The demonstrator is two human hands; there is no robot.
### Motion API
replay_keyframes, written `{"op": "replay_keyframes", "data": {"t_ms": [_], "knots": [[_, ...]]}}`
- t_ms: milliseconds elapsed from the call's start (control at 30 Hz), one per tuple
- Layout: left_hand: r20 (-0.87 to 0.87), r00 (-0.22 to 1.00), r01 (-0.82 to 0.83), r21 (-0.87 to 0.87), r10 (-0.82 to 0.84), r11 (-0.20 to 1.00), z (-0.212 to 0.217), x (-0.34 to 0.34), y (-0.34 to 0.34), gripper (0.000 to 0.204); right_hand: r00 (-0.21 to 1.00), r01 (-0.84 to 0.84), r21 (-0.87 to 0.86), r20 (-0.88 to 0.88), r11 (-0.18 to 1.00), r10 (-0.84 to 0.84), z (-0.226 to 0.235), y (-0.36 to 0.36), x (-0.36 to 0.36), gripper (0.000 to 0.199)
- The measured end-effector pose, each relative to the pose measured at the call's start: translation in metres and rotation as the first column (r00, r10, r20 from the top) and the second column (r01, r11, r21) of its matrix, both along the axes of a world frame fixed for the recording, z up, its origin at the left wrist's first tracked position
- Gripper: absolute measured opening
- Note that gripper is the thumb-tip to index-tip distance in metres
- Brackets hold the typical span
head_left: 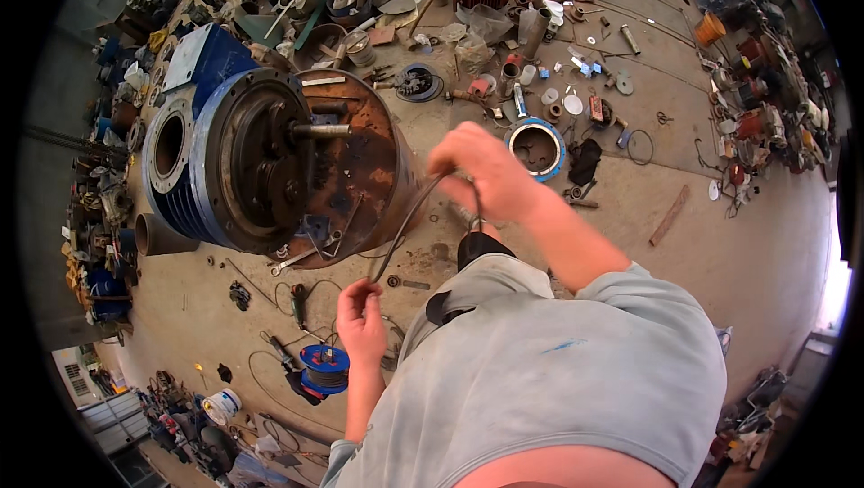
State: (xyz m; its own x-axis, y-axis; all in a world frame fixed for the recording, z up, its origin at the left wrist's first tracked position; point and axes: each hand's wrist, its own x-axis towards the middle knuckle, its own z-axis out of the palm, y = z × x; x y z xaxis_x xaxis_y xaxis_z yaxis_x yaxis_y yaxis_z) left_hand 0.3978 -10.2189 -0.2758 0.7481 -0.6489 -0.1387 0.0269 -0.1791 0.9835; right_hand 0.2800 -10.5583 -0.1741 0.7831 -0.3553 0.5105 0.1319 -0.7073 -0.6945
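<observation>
A thin dark cord (397, 238), perhaps rubber, stretches in a curve between my two hands. My left hand (362, 321) pinches its lower end part between thumb and fingers. Higher up and farther out, my right hand (477, 168) is closed round it, slightly blurred, with a loop hanging below the fingers. Left of my hands, a blue machine housing (211, 141) with a round open flange and a protruding shaft (322, 131) rests on a rusty drum (369, 159). Neither hand touches the machine.
A wrench (294, 259) lies at the drum's near edge. On the floor are a blue cable reel (324, 369), a green-handled power tool (298, 303) with its cord, and a blue ring-shaped part (560, 148). Parts and scrap crowd the far side and both walls.
</observation>
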Motion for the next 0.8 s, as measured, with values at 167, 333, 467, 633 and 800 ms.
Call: {"op": "replay_keyframes", "data": {"t_ms": [167,333,467,633,800], "knots": [[-0.131,0.953,0.290,0.123,-0.274,0.949,0.009,-0.008,-0.035,0.028,0.871,0.424,0.271,-0.385,0.864,-0.306,-0.020,-0.022,-0.064,0.018],[-0.109,0.865,0.490,-0.030,-0.490,0.871,0.031,-0.003,-0.114,0.032,0.670,0.578,0.227,-0.680,0.784,-0.298,-0.024,-0.037,-0.079,0.035],[-0.172,0.673,0.715,-0.095,-0.719,0.692,0.031,-0.016,-0.183,0.037,0.666,0.538,0.077,-0.649,0.839,-0.368,-0.045,-0.038,-0.068,0.046],[-0.620,0.605,0.442,-0.261,-0.500,0.858,-0.052,-0.030,-0.271,0.040,0.692,0.448,0.315,-0.715,0.837,-0.101,-0.071,-0.034,-0.030,0.046],[-0.932,0.345,0.022,-0.110,-0.111,0.994,-0.091,0.016,-0.354,0.027,0.759,0.328,0.483,-0.647,0.812,0.078,-0.124,-0.122,0.006,0.026]]}}
